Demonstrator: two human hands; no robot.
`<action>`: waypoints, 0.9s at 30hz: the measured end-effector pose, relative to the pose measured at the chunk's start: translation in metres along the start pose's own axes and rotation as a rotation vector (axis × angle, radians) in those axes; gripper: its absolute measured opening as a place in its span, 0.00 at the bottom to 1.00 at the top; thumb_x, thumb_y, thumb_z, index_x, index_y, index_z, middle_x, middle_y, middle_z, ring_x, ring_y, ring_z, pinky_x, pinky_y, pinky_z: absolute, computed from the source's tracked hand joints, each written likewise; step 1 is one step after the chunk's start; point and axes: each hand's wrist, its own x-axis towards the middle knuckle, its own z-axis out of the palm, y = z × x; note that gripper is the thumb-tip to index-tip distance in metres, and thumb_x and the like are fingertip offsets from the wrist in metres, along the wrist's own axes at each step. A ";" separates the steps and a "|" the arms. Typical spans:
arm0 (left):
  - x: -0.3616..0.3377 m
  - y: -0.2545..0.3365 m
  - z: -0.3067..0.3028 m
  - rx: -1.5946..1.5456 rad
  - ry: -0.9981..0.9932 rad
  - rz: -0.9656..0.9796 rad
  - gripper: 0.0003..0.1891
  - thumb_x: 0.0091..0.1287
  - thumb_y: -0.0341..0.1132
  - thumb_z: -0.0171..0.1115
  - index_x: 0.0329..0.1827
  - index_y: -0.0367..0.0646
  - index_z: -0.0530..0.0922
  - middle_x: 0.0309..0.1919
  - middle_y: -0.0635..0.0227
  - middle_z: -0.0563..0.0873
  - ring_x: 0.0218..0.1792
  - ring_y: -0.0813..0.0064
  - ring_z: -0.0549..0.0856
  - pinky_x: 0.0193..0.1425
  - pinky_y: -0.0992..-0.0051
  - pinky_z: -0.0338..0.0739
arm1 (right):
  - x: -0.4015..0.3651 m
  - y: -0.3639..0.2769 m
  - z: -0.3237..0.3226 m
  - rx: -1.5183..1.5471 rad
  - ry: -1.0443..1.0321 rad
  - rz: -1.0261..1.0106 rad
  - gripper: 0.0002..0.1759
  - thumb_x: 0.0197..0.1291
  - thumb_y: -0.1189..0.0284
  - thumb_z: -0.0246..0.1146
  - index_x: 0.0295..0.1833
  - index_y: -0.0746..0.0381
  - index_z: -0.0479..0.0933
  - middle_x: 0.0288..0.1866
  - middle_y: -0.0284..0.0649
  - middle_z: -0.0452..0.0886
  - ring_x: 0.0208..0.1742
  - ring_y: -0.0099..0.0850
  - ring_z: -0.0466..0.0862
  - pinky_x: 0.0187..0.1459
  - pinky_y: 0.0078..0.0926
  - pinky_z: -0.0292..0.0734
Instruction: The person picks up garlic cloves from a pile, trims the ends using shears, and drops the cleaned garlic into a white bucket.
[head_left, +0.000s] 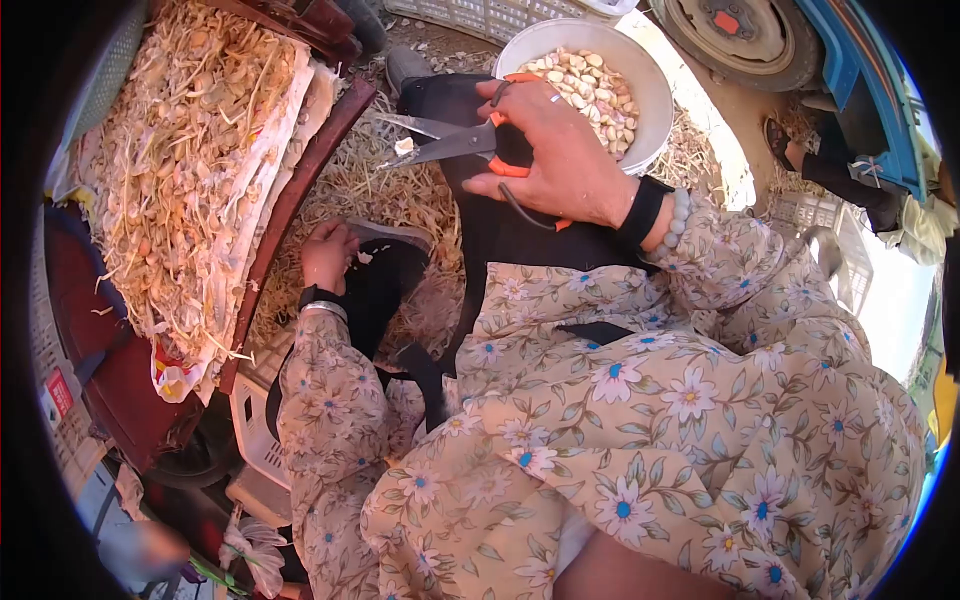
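Note:
Orange-handled scissors (455, 148) are in my right hand (560, 150), blades apart and pointing left. Beside the blades is a small pale piece (404, 146). Lower and to the left, my left hand (328, 258) has its fingers curled together near my dark trouser leg; what they hold, if anything, is too small to name. Behind my right hand stands a white bucket (655, 95) with many pale garlic cloves (590, 88) in it. A heap of garlic cloves, skins and dry stalks (190, 150) lies on a sheet at the left.
A dark red metal edge (290, 215) borders the heap. Dry straw (350, 180) covers the ground. A wheel (740, 30) and a blue frame (875, 90) are at the upper right, near another person's leg (840, 172). White crates stand at the top and lower left.

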 end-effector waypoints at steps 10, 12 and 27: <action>0.191 -0.089 0.009 1.121 0.181 0.438 0.20 0.61 0.39 0.55 0.54 0.41 0.74 0.49 0.59 0.81 0.49 0.58 0.79 0.55 0.65 0.71 | 0.015 -0.016 0.003 -0.021 -0.025 0.075 0.27 0.37 0.64 0.73 0.41 0.66 0.70 0.47 0.48 0.73 0.50 0.46 0.74 0.50 0.39 0.68; 0.208 -0.090 0.017 1.208 0.163 0.496 0.20 0.60 0.39 0.57 0.54 0.41 0.74 0.48 0.59 0.81 0.48 0.58 0.80 0.54 0.66 0.71 | 0.015 -0.022 -0.002 -0.025 -0.042 0.092 0.27 0.37 0.64 0.72 0.41 0.65 0.71 0.49 0.48 0.73 0.49 0.46 0.74 0.50 0.39 0.67; 0.152 -0.096 0.052 0.794 0.220 0.819 0.22 0.52 0.35 0.66 0.51 0.37 0.75 0.44 0.59 0.82 0.43 0.64 0.82 0.50 0.69 0.74 | 0.029 -0.036 0.004 -0.169 -0.092 0.135 0.23 0.38 0.68 0.68 0.42 0.64 0.70 0.48 0.46 0.73 0.49 0.44 0.73 0.51 0.38 0.66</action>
